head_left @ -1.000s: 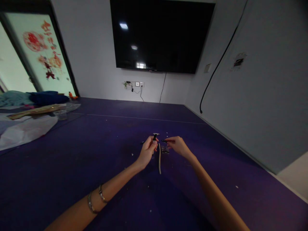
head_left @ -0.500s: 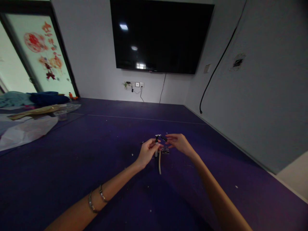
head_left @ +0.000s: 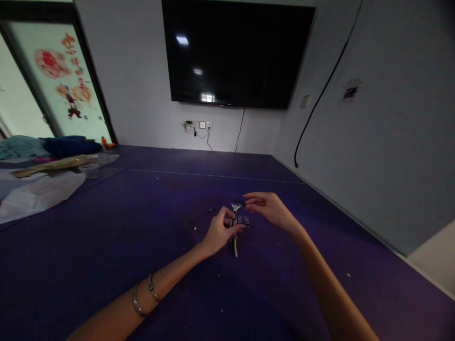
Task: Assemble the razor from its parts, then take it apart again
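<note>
My left hand (head_left: 219, 230) is closed around a slim razor handle (head_left: 234, 211), whose pale, T-shaped top points away from me. In my right hand (head_left: 265, 206), the fingertips pinch a small black bar like a razor cartridge (head_left: 241, 202). The bar is just above and to the right of the handle's top; I cannot tell whether they touch. Beyond my left fingers lies a small clear case with dark pieces (head_left: 244, 220). A pale, narrow strip (head_left: 235, 248) sticks out below my left hand, its upper part hidden.
A small dark piece (head_left: 211, 210) lies on the purple surface (head_left: 159, 246), with white scraps scattered around. To the left are a white plastic bag (head_left: 42, 192), a clear cup (head_left: 91, 170) and folded cloths (head_left: 71, 145). A black cable (head_left: 320, 97) hangs along the right wall.
The razor handle's top has tipped lower, toward me, and my left thumb has shifted to the right. My right hand has risen slightly, lifting the black bar.
</note>
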`<state>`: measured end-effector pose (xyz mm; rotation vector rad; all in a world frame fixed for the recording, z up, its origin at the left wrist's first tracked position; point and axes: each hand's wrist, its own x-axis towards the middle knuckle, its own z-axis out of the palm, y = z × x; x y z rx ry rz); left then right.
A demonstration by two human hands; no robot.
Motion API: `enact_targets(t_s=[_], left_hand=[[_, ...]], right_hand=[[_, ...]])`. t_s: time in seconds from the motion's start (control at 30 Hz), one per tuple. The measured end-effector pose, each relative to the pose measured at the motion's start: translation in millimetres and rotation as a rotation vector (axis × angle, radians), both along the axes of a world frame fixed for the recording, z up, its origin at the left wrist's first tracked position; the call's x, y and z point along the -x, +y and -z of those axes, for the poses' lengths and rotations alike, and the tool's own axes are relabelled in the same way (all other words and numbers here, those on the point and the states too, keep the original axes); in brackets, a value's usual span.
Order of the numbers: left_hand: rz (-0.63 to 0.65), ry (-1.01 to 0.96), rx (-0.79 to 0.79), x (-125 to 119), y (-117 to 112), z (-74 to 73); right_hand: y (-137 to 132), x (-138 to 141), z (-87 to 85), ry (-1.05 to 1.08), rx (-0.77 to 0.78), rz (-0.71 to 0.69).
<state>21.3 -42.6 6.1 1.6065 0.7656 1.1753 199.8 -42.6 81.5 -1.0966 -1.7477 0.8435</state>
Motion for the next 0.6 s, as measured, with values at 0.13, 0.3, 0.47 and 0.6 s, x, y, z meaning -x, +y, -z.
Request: enact_targets(t_s=[0.13,0.3,0.47,0.6], left_hand=[[-0.012,0.061,-0.035,-0.6,-0.1,3.2],[0.033,0.090,-0.045,0.0,0.6,6.8],[0.038,0.073,-0.046,-0.2,0.6,8.2],[0.042,0.058,-0.034,-0.7,0.4,6.7]], right_hand=[[-6.0,3.3,-5.5,-0.035,-0.056,-0.010],[-8.9,8.5,-6.9,-0.072,-0.089,-0.024],[-10.5,10.6,-7.6,-0.085,-0.107,-0.036],[-11.4,10.8,-9.1,-0.096,-0.120,-0.034]])
